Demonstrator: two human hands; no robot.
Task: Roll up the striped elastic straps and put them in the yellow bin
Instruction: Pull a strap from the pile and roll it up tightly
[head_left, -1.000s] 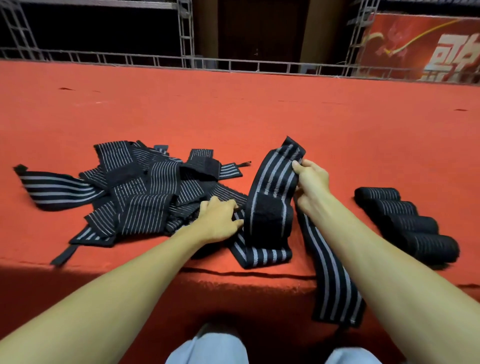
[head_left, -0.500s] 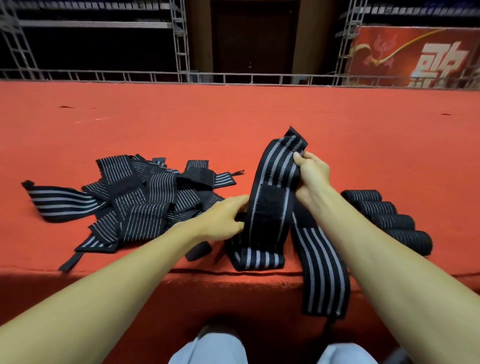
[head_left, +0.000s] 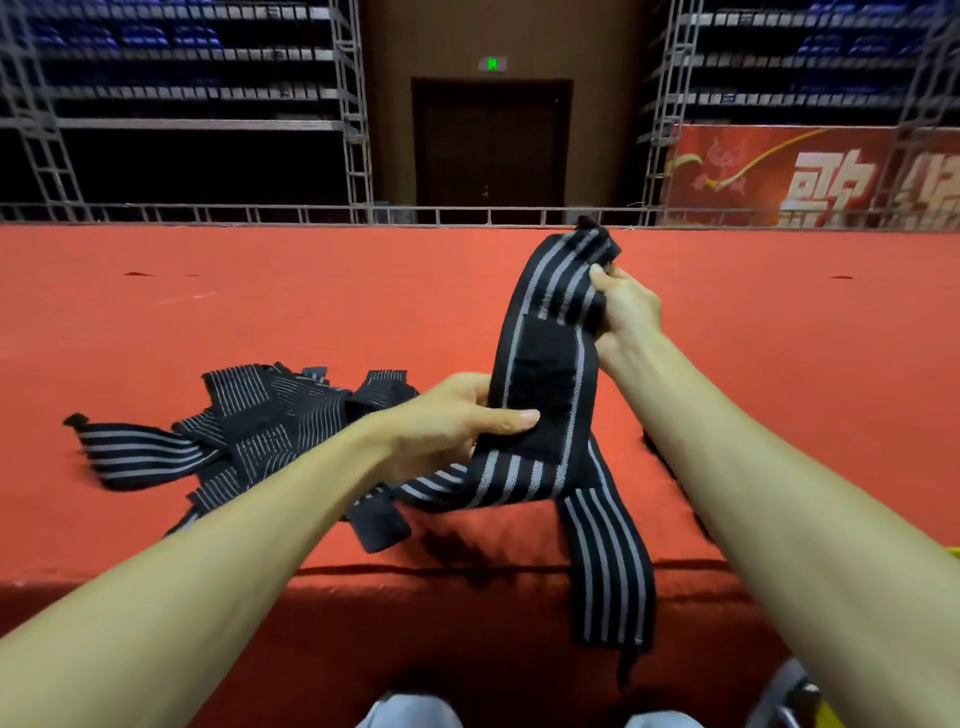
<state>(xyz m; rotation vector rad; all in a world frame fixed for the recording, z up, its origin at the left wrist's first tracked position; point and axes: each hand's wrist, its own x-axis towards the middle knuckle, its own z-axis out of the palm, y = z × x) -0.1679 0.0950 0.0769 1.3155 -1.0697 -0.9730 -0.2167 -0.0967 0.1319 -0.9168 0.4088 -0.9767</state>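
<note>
A black strap with grey stripes (head_left: 550, 332) is lifted off the red stage. My right hand (head_left: 626, 309) grips it near its upper end. My left hand (head_left: 457, 418) pinches its lower part beside the black velcro patch, thumb on top. One tail of the strap (head_left: 608, 561) hangs over the stage's front edge. A heap of loose striped straps (head_left: 249, 426) lies on the stage to the left, behind my left forearm. A sliver of the yellow bin (head_left: 940, 553) shows at the right edge. My right forearm hides the rolled straps.
The red carpeted stage (head_left: 260, 312) stretches far back to a metal railing (head_left: 311, 214). Its front edge drops off just before my knees (head_left: 410, 712). Scaffolding, a dark door and a red banner (head_left: 810, 176) stand behind.
Both hands have raised the strap off the stage. My left hand moved from the heap onto the strap's lower part. The view tilted up, and the rolled straps went behind my right arm.
</note>
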